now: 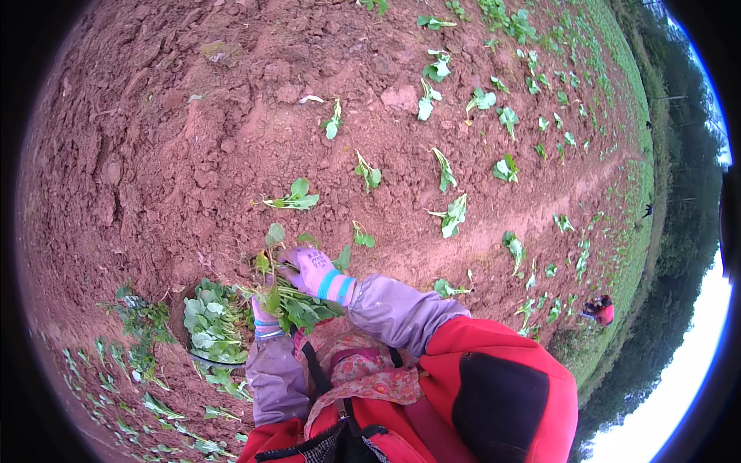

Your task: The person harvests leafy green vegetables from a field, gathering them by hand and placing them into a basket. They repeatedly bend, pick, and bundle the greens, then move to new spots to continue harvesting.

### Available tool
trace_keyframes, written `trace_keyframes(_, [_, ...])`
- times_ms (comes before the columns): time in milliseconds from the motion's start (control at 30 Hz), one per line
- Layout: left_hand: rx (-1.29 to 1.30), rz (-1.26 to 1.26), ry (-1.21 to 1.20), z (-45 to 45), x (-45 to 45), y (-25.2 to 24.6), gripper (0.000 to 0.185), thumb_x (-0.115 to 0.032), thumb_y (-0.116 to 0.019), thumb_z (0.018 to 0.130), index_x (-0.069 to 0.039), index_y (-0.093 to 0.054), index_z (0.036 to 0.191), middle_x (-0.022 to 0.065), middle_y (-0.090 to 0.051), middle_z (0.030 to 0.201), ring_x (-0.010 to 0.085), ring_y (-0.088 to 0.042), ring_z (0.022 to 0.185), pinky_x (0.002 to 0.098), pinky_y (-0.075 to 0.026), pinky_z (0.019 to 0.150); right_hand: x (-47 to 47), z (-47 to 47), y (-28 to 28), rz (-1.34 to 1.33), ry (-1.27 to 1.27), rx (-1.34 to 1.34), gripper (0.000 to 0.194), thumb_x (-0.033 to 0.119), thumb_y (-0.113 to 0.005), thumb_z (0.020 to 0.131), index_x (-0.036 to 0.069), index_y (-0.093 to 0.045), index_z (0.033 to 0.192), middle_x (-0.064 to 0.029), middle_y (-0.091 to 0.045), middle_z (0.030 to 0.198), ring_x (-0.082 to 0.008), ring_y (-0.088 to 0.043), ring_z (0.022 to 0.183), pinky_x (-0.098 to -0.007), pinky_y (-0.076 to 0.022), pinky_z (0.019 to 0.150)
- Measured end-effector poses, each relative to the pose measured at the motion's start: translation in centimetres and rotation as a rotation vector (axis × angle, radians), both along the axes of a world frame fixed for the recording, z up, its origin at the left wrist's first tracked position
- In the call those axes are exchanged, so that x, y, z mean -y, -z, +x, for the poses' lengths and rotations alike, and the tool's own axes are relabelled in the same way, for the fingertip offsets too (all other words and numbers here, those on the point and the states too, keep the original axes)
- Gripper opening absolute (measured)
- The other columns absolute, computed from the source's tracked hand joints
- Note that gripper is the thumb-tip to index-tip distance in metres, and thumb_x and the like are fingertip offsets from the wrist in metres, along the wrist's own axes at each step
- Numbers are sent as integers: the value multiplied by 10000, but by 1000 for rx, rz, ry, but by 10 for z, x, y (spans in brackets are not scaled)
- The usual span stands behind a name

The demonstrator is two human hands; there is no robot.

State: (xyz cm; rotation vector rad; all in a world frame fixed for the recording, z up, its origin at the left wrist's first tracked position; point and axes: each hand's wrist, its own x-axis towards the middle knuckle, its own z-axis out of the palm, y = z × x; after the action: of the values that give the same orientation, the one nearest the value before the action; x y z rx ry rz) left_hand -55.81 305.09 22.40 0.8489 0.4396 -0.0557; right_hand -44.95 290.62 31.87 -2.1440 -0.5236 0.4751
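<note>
Both my hands wear pinkish-purple gloves with blue-striped cuffs. My left hand (264,317) is around a bunch of leafy green seedlings (301,309), its fingers mostly hidden by stems and leaves. My right hand (304,267) lies over the root and stem end of the same bunch, fingers curled onto the stems; its fingertips are partly hidden. Left of the hands, a round dark-rimmed container (217,363) sits on the soil, heaped with more seedlings (213,324). One seedling (294,198) lies on the soil beyond my right hand, with a smaller one (363,236) to its right.
Uprooted-looking seedlings (452,217) lie spaced in rows over reddish, cloddy soil (173,144). Leafy plants (142,330) stand left of the container, with more rows (162,408) below. A person in red (602,311) is low to the ground far right, near the green field edge.
</note>
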Motion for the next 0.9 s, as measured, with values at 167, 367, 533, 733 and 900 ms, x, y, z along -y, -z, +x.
trace_keyframes(167, [-51,0,-15,-4,-3,-9,331,-219,-475,916,-17,-468,1179,92,-555,1050,157,-553,890,298,-479,699,4,0,-8,489,186,-427,159,167,-567,809,11,-547,835,-40,-550,685,-124,-515,641,-297,-424,589])
trace_keyframes(367, [-89,-2,-18,-12,-3,-16,325,-206,-467,915,-9,-472,1174,99,-556,1055,165,-556,901,301,-481,718,5,-3,2,556,187,-652,148,152,-529,855,11,-566,830,10,-554,692,-53,-469,651,-229,-409,600])
trace_keyframes(533, [-125,-13,-47,-24,-5,-20,321,-196,-461,915,-2,-475,1169,105,-557,1060,171,-559,910,303,-484,735,0,-27,2,467,164,-479,182,204,-593,796,36,-598,865,-89,-621,758,-179,-570,663,-303,-451,645])
trace_keyframes(733, [-150,-44,-65,-38,-2,-20,316,-183,-453,913,7,-479,1164,112,-558,1065,179,-562,920,305,-486,755,-13,-45,-7,154,-10,-224,211,230,-602,737,65,-602,867,-159,-612,825,-350,-587,794,-417,-467,691])
trace_keyframes(900, [-75,-163,-149,-61,-2,3,312,-173,-446,913,14,-482,1159,118,-559,1070,186,-565,929,307,-489,771,-17,-49,1,175,16,-84,199,218,-616,775,46,-631,873,-162,-626,805,-319,-622,759,-385,-487,662])
